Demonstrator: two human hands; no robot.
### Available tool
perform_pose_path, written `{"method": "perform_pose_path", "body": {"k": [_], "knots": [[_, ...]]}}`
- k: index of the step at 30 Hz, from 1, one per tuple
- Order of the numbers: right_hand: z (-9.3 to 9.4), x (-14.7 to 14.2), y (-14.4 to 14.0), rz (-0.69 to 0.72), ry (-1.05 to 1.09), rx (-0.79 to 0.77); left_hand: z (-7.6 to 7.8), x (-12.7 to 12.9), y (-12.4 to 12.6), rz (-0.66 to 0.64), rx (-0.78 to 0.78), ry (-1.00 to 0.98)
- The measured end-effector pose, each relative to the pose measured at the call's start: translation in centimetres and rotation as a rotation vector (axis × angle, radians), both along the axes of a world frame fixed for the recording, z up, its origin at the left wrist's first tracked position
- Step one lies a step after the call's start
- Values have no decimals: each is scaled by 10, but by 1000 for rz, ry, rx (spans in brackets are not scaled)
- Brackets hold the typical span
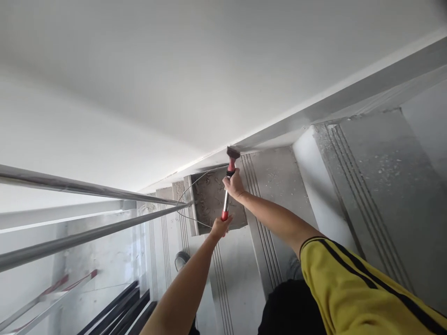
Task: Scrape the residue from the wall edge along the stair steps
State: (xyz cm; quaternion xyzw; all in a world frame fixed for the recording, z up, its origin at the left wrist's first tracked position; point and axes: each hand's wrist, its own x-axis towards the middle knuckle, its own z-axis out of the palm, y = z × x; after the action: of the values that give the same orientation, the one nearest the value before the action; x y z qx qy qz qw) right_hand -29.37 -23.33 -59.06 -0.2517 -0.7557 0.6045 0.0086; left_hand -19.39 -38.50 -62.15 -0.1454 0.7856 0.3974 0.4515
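**Right hand point(234, 184) ahead of left hand point(221, 227), both grasping one long-handled tool point(226, 202)**

On my feed the tool slants up and away through both fists, its metal shaft bare between them. The right hand is wrapped round it just short of the red neck; the left clasps it at the red band lower down. Just beyond the right hand, the dark, flat head point(233, 152) sits at the foot of the white wall point(209, 83); I cannot tell whether it touches. Beneath both hands I see a box-like container point(193, 221), grey-brown and lumpy inside. Grooved steps point(279, 174) spread to the hands' right, pale specks scattered on them. Off to the hands' left run two metal rails point(87, 237), converging near the container. Nearer to me than the hands, a yellow sleeve point(331, 279) with black stripes covers the upper right arm.
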Motion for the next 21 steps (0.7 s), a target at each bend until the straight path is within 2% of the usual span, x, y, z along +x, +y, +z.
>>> {"method": "perform_pose_path", "body": {"k": [2, 4, 7, 9, 11, 13, 16, 19, 21], "knots": [[-1, 3, -7, 83, -66, -2, -1, 11, -3, 20, -1, -13], [3, 5, -1, 82, -48, -43, -1, 11, 0, 20, 7, -7], [7, 4, 12, -76, 63, -73, 1, -4, 4, 11, 14, 20], [4, 1, 9, -137, 97, -44, 2, -9, 0, 22, 7, 29], [-3, -1, -4, -74, 57, -9, 2, -3, -7, 46, -8, 10], [-8, -1, -16, 49, -15, -4, 3, 9, -10, 74, -12, -14], [-3, 3, -13, 114, -58, -43, 6, 21, -4, 100, 21, -28], [10, 7, 3, 7, 38, -54, 12, 17, 5, 113, 61, -22], [15, 7, 4, -57, 60, -41, 16, 16, 7, 145, 70, -17]]}}
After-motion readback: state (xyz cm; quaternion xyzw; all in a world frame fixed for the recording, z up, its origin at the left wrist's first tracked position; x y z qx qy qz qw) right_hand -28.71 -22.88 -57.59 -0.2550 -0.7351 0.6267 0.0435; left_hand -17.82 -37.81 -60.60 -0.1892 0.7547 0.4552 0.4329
